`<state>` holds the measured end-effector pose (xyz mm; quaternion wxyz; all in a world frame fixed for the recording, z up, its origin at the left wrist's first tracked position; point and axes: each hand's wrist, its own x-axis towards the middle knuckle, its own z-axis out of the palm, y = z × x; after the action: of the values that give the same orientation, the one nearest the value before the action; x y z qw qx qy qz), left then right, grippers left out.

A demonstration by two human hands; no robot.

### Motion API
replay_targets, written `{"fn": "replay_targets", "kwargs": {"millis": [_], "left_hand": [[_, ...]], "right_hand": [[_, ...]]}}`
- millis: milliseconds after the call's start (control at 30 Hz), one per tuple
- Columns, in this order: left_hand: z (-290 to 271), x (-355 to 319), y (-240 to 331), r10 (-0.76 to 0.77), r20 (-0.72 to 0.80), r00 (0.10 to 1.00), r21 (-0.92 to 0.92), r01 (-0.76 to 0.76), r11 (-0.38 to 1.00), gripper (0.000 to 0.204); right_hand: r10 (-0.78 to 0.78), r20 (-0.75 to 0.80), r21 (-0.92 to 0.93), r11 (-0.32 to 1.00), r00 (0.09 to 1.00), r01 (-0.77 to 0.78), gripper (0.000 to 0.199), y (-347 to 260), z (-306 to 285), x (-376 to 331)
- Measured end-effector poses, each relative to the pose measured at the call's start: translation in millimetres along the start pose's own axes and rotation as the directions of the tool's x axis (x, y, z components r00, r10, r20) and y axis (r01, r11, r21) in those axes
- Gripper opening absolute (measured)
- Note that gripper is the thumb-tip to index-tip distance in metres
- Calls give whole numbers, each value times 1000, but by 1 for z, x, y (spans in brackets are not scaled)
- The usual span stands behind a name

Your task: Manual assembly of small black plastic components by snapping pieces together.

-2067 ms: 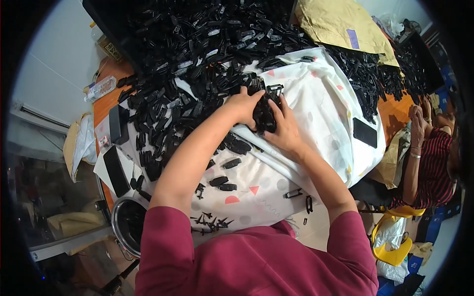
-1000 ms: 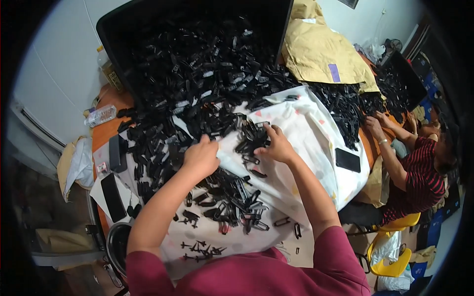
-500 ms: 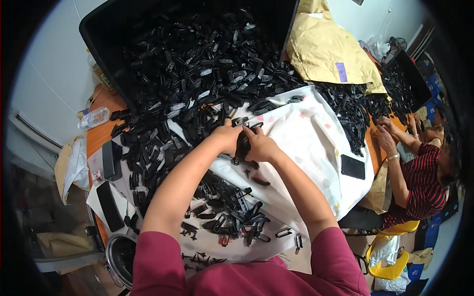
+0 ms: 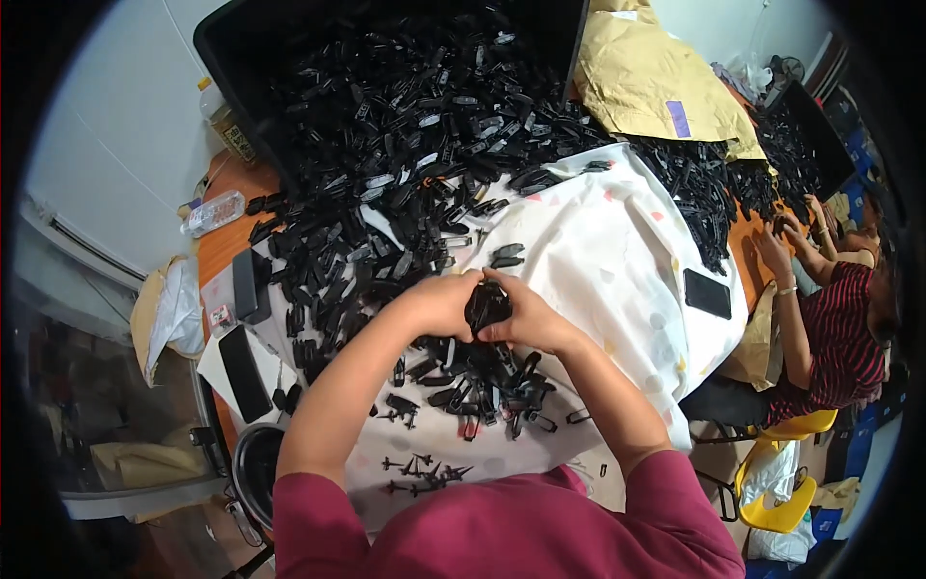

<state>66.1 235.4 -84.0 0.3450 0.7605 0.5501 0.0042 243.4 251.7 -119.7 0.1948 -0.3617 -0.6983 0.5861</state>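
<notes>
Head view shows held black pieces (image 4: 488, 307), long axes indistinct.

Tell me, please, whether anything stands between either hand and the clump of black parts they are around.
Nothing visible does: the left hand and right hand touch the clump of black parts directly, one from each side. More loose black pieces lie on the pale cloth toward the maroon shirt, outside that grasp.

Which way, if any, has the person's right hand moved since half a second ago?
Yes: judged against the clear bottle lying at the left, the right hand has moved toward the person's body.
</notes>
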Motion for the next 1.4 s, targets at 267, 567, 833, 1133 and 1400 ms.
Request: {"fn": "replay_targets", "kwargs": {"millis": [267, 567, 833, 1133, 1400], "left_hand": [[62, -103, 11, -96, -301, 949, 0, 101, 995, 71], [64, -114, -28, -375, -664, 647, -87, 431, 898, 24], [34, -60, -70, -246, -753, 611, 119, 494, 862, 36], [58, -106, -45, -334, -346, 877, -52, 338, 940, 33], [89, -168, 2, -461, -517, 722, -191, 428, 883, 19]], "right_hand": [[-111, -16, -528, 845, 994, 86, 47, -22, 45, -66], [-220, -183, -517, 850, 958, 96, 31, -15, 54, -86], [-331, -171, -750, 655, 928, 95, 51, -18, 65, -105], [-102, -144, -728, 684, 984, -35, 65, -11, 71, -119], [-341, -185, -702, 703, 922, 119, 36, -13, 74, -117]]}}
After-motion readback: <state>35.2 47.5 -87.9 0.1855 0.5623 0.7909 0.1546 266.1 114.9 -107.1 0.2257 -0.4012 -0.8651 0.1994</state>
